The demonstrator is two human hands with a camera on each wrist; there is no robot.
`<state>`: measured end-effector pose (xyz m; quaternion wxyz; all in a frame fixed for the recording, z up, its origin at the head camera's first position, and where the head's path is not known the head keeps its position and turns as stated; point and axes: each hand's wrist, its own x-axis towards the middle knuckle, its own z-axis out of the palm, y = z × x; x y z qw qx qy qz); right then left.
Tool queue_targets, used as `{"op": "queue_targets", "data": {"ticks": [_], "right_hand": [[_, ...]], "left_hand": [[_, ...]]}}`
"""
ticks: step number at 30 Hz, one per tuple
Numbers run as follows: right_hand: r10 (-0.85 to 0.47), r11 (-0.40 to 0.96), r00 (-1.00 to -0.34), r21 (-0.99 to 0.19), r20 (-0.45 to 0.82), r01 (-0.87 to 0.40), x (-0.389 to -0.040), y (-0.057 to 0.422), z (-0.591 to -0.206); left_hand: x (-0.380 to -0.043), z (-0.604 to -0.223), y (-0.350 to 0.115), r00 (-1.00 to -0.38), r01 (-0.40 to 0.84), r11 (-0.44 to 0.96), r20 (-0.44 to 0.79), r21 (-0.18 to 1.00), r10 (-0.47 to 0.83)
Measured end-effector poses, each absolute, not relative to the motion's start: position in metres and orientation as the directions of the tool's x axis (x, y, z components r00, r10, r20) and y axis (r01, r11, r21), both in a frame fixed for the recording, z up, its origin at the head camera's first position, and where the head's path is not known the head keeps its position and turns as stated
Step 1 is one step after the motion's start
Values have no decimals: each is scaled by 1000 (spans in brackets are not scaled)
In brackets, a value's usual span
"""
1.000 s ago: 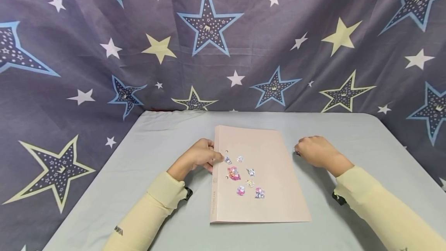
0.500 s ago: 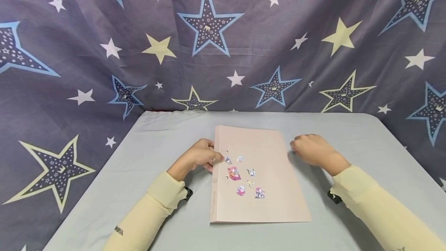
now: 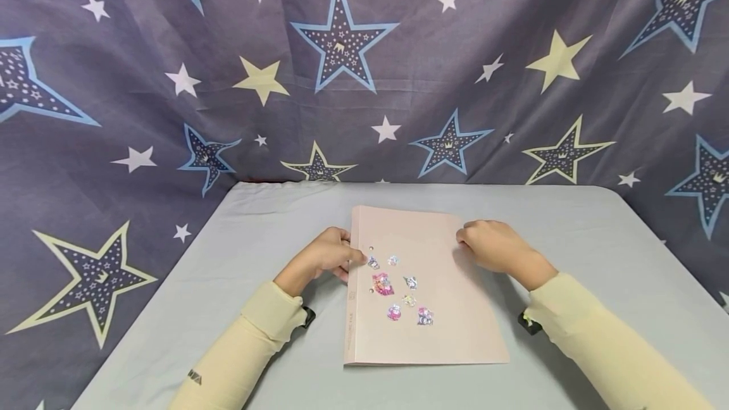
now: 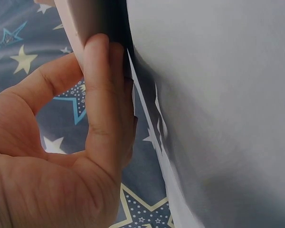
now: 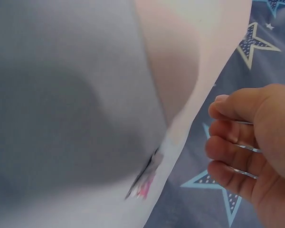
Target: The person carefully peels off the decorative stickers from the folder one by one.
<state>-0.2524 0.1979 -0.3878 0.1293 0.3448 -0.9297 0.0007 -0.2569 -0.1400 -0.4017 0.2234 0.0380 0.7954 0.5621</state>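
A pale pink file folder point(image 3: 433, 252) lies closed on the table, with several small shiny cartoon stickers point(image 3: 383, 283) on its cover. My left hand point(image 3: 326, 253) grips the spine edge, thumb over the cover. In the left wrist view its fingers point(image 4: 99, 85) lie along the spine. My right hand point(image 3: 492, 245) is over the folder's upper right edge, fingers curled. Thumb and index fingertips point(image 5: 219, 105) come together in the right wrist view, apart from the cover's surface; a small sticker pinched there is hidden by the fingers. A pink and silver sticker point(image 5: 145, 183) shows nearly edge-on.
The table point(image 3: 285, 359) has a light grey cloth. Behind and beside it hangs a dark curtain point(image 3: 364, 106) with printed stars. A dark wrist camera point(image 3: 531, 323) sits below the right sleeve.
My right hand has moved left from beside the folder to over its right edge. The small shiny piece at its fingertips no longer shows. My left hand and the folder stay put.
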Motion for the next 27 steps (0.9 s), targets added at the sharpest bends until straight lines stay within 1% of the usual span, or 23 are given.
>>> {"op": "queue_targets", "data": {"ticks": [8,27], "right_hand": [[-673,724,-682,66,286,-687,-247,178,-388],[-660,709,-695,-69,286,-702,-231,146,-389]], "left_hand": [[-257,-403,-139,-899,-188,368,-310,911,310],[-255,-401,-141,-893,-179,369,-307,912,328]]}}
